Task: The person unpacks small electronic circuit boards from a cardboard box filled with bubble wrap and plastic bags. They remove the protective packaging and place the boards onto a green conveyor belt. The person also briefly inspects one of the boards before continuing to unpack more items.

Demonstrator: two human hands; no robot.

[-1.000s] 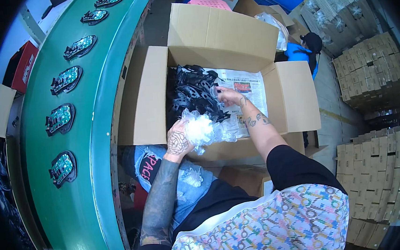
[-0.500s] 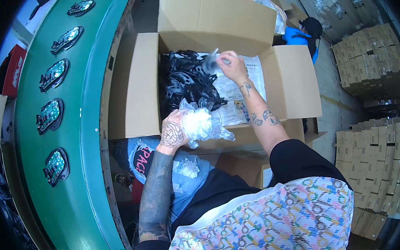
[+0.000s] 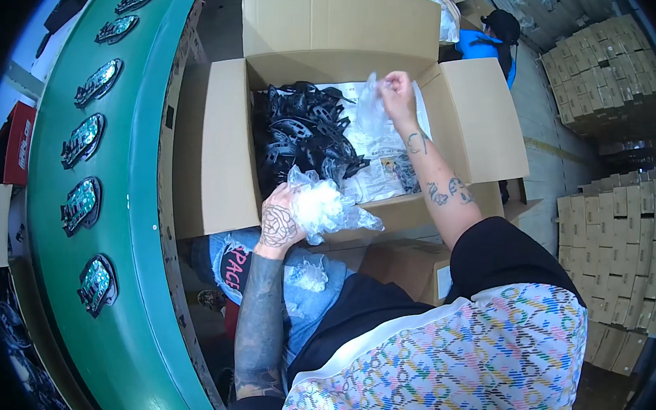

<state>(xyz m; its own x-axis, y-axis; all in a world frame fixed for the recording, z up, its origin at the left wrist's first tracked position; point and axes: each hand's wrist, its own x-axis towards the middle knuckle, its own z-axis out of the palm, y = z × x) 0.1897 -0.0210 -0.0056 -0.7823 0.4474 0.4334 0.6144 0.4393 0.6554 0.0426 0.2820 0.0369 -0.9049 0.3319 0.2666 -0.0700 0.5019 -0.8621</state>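
Nearest, a crumpled piece of clear plastic (image 3: 307, 276) lies on faded blue denim (image 3: 294, 308) over the person's lap. Beyond it the tattooed left hand (image 3: 279, 220) is curled round a bunch of thin, clear plastic bags (image 3: 327, 207) — the grip looks closed, though the fingertips are hidden. Further out, the right hand (image 3: 399, 98) has its fingers drawn together at the edge of a single filmy plastic bag (image 3: 368, 109); its contents, if any, cannot be made out. That bag is over the newspaper sheet (image 3: 375, 166) lining an open brown cardboard box (image 3: 340, 19), right of a heap of curved black plastic parts (image 3: 307, 129). To the left runs a green conveyor belt (image 3: 137, 328) — black-edged circuit boards (image 3: 97, 286) line it. Farther off stand stacked brown cartons (image 3: 624, 251) and a person in blue (image 3: 477, 43).
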